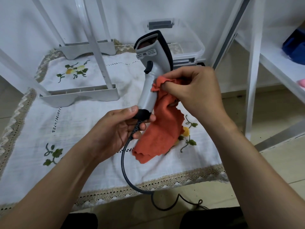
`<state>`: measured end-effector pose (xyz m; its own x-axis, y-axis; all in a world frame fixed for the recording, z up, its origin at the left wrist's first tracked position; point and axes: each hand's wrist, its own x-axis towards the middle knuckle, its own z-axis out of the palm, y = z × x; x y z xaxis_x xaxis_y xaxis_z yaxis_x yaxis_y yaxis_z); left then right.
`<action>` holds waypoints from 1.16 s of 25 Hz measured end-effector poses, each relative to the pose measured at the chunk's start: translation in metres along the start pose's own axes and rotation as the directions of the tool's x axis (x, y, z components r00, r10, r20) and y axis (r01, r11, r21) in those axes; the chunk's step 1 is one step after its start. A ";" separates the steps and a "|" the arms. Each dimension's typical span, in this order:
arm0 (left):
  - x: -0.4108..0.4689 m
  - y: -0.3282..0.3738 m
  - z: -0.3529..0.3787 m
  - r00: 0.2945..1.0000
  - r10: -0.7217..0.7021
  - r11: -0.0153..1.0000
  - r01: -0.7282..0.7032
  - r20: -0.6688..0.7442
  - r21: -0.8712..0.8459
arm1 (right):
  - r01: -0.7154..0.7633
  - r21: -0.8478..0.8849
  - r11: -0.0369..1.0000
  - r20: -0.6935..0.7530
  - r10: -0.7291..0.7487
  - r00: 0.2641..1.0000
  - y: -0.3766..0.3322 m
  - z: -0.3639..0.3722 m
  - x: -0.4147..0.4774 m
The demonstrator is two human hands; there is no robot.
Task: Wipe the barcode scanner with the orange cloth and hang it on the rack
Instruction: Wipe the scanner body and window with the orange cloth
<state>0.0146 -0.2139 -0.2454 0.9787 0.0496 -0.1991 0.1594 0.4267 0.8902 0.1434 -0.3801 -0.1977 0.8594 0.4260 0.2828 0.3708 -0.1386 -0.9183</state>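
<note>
White embroidered tablecloth [82, 129] with a lace border covers the low table. At its back stand a white plastic rack [97, 55] on two flat feet and a clear plastic storage box [186, 42]. Above the cloth-covered surface, the grey handheld barcode scanner [149, 90] with its black-rimmed head is held upright, window end uppermost. The left hand [118, 128] pinches the black base of its handle between thumb and curled fingers, and the dark cable [123, 162] loops down from there over the table edge. The right hand [194, 90] grips a bunched fold of the orange terry cloth [161, 129] and presses it to the right side of the handle. The rest of the cloth hangs down to the table.

Wiping looks to be under way on the handle only. To do it well, the left hand should turn the scanner so that each face meets the cloth. The strokes should then climb past the trigger to the head and window. A fresh fold for the window would avoid smearing.
</note>
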 end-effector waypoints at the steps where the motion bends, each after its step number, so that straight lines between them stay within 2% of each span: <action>1: 0.000 0.000 0.000 1.000 0.006 1.000 -0.006 0.012 -0.002 | 0.001 0.019 1.000 -0.042 0.000 0.999 0.001 -0.001 0.001; 2: 0.000 -0.001 0.000 1.000 0.010 1.000 -0.010 0.020 -0.003 | -0.001 0.039 0.999 -0.066 0.004 0.998 0.001 -0.003 0.002; 5: 0.000 0.000 0.000 1.000 0.011 1.000 -0.012 0.017 0.015 | 0.041 -0.009 0.999 0.008 -0.041 0.999 0.000 -0.004 0.000; 8: -0.001 0.000 0.000 1.000 0.006 1.000 -0.006 0.016 0.015 | 0.010 0.029 1.000 -0.061 -0.008 0.998 0.001 -0.003 0.000; 12: -0.001 0.001 0.001 1.000 -0.008 1.000 0.008 -0.026 -0.014 | 0.006 0.028 1.000 -0.073 -0.004 0.997 -0.002 -0.005 0.001; 14: -0.001 0.003 0.000 1.000 -0.002 0.999 0.002 0.006 -0.043 | 0.001 0.069 0.998 -0.090 0.005 0.996 -0.004 -0.007 0.000; 17: -0.001 0.002 -0.002 0.998 0.005 0.999 -0.002 0.057 -0.045 | 0.025 0.035 0.999 -0.055 -0.023 0.998 -0.005 -0.005 -0.002; 21: -0.001 0.002 -0.003 0.999 0.008 0.999 -0.006 0.038 -0.050 | 0.015 0.001 1.000 0.118 -0.015 0.993 -0.004 -0.003 -0.005; 25: -0.001 0.002 -0.004 0.999 0.008 0.999 -0.006 0.037 -0.052 | 0.013 0.016 1.000 0.031 -0.013 0.999 0.000 0.000 -0.005; 28: -0.001 0.002 -0.004 1.000 0.009 0.999 -0.008 0.026 -0.042 | 0.016 0.013 1.000 0.115 -0.018 0.993 -0.001 0.000 -0.007; 29: -0.001 0.002 -0.004 1.000 0.012 0.999 -0.011 0.026 -0.043 | 0.026 0.022 0.999 0.097 -0.028 0.995 -0.001 0.000 -0.007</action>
<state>0.0134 -0.2097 -0.2444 0.9836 0.0313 -0.1775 0.1429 0.4644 0.8740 0.1369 -0.3829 -0.1984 0.8104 0.5148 0.2796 0.3849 -0.1082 -0.9166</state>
